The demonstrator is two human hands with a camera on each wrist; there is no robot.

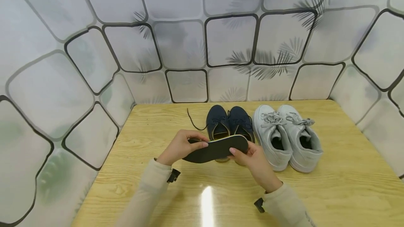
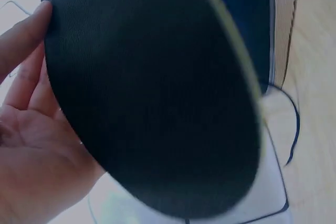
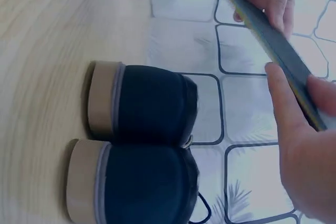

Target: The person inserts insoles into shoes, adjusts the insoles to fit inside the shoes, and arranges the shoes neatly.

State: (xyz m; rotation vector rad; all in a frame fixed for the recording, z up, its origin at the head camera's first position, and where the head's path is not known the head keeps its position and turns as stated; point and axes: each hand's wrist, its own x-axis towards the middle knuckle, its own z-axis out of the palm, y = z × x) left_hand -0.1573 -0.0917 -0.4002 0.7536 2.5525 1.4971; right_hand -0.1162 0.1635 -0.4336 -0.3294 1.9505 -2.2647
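A thin dark insole (image 1: 217, 150) with a pale edge is held up above the table, its dark face toward the head camera. My left hand (image 1: 185, 145) pinches one end between thumb and fingers. At the other end my right hand (image 1: 252, 158) grips it the same way, thumb on the dark face. The insole (image 2: 152, 93) fills most of the left wrist view. Just behind it stand two navy lace-up shoes (image 1: 217, 118), heels toward me, partly hidden by the insole; in the right wrist view their tan soles (image 3: 102, 103) show.
To the right of the navy shoes stands a pair of white sneakers (image 1: 285, 136) with tied laces. One loose dark lace (image 1: 193, 122) trails left of the navy shoes. The wooden table (image 1: 142, 129) ends at a patterned backdrop (image 1: 186, 45) on the far and side edges.
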